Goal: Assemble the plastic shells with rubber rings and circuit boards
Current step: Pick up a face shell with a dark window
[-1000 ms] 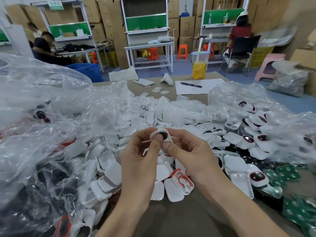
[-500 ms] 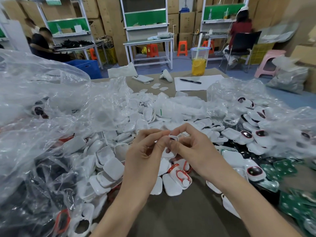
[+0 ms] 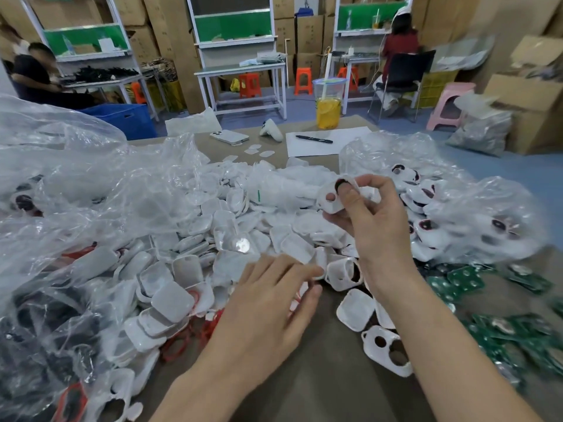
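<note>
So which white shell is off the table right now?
The shell pinched in the right hand, held up with the thumb across it; the rest lie loose on the table.

We held one white shell (image 3: 336, 197) raised in our right hand (image 3: 374, 226), its two round holes facing us. Before us lay a loose heap of white shells (image 3: 189, 269), with red rubber rings (image 3: 179, 345) tangled at its near edge. Green circuit boards (image 3: 457, 281) were scattered to the right.
</note>
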A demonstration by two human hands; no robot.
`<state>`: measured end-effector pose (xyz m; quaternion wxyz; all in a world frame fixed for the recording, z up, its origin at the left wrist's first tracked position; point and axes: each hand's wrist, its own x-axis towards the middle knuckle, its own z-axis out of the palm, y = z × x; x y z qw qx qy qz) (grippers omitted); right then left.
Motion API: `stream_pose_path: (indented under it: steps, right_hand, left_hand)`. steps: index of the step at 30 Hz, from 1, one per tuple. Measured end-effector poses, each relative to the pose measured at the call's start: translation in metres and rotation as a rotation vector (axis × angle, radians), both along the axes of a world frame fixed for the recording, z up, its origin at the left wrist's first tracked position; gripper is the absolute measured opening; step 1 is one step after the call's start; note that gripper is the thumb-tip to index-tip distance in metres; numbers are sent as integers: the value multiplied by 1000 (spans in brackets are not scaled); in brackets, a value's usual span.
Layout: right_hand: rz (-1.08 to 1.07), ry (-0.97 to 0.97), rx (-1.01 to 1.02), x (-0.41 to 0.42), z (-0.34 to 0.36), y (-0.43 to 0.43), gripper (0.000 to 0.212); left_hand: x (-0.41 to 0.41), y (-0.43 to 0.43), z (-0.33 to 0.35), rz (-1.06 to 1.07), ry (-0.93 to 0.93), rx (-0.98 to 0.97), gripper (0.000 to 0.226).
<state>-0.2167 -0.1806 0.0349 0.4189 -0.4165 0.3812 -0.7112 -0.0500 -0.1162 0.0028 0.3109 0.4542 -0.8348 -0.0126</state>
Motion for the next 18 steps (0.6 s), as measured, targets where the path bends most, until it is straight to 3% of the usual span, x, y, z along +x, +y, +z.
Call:
stream_pose_path:
  steps: [3, 8, 18]
  right_hand:
    - [-6, -83, -17, -3, 3, 0, 11]
    - [-18, -116, -10, -4, 2, -2, 10]
    - [14, -104, 24, -1, 0, -2, 8]
  left_hand:
    - [4, -3, 0, -44, -128, -27, 23]
    - [15, -7, 2, -39, -143, -30, 22]
    - [22, -4, 9, -52, -192, 139, 20]
